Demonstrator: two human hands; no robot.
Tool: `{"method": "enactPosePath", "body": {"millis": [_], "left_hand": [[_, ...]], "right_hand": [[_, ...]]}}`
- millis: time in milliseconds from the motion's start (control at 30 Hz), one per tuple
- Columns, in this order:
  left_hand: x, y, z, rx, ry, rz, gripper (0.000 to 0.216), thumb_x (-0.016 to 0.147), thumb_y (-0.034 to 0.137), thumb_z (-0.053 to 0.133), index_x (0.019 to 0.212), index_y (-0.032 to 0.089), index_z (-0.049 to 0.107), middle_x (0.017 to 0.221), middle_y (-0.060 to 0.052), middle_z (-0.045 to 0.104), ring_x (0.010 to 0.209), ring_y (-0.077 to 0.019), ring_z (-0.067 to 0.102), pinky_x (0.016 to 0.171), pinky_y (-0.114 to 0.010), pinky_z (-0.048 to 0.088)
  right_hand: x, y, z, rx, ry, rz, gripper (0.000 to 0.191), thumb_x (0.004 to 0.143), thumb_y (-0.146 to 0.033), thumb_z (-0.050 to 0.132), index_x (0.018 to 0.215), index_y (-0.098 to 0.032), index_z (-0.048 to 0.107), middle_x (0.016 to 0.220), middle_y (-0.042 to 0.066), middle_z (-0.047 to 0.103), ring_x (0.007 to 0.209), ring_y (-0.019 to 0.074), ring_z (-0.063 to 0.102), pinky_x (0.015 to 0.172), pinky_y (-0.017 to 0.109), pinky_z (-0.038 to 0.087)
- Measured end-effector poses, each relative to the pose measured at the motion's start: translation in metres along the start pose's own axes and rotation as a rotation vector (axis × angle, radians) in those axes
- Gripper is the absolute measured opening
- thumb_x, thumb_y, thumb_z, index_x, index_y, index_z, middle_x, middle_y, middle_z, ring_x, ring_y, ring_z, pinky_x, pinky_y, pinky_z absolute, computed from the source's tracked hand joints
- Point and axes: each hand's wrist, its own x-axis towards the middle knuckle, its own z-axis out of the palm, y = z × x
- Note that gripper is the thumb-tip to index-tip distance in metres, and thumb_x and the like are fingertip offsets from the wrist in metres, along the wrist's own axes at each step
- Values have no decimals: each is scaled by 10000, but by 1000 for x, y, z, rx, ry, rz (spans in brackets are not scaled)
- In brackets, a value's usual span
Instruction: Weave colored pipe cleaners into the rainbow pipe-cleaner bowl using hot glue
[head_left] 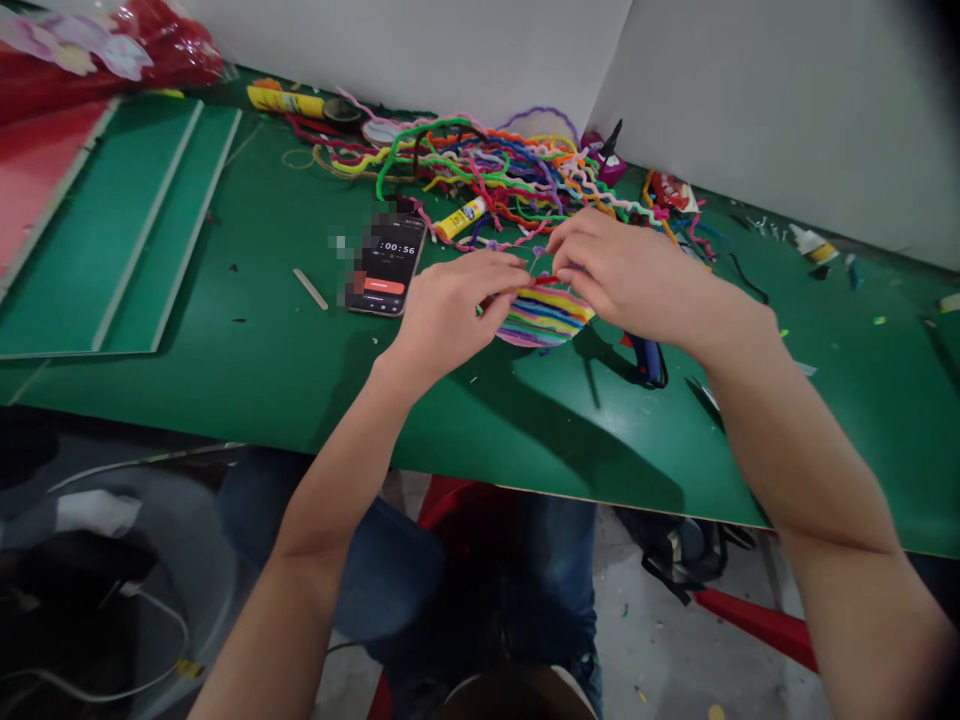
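Note:
A round disc covered in rows of coloured yarn, pink, yellow, blue and purple, is between my hands over the green table. Along its upper part stretches a short red yarn strand. My left hand is closed at the strand's left end, fingertips pinched at the disc's upper left edge. Thumb and fingers of my right hand pinch the strand's right end. My fingers partly cover both sides of the disc.
Behind my hands lies a tangled heap of coloured yarn with a yellow glue stick. A phone showing a timer and a wooden stick lie left. A blue-handled tool lies right. Green boards rest far left.

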Motion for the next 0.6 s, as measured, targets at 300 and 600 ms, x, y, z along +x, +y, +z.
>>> {"method": "enactPosePath", "body": {"millis": [300, 600], "left_hand": [[0, 0, 0, 14, -1, -22, 266, 883, 203, 458, 1022, 208, 685, 1088, -12, 714, 1048, -177, 658, 905, -320, 519], [0, 4, 0, -21, -16, -47, 281, 867, 160, 459, 988, 207, 708, 1063, -13, 723, 1021, -175, 668, 877, -306, 526]], "right_hand": [[-9, -1, 18, -107, 114, -14, 280, 960, -234, 302, 959, -202, 580, 1184, 70, 618, 939, 185, 642, 734, 323, 527], [-18, 8, 36, -49, 200, -73, 261, 980, -299, 304, 1081, -244, 539, 1157, 47, 628, 978, 177, 641, 874, 354, 542]]}}
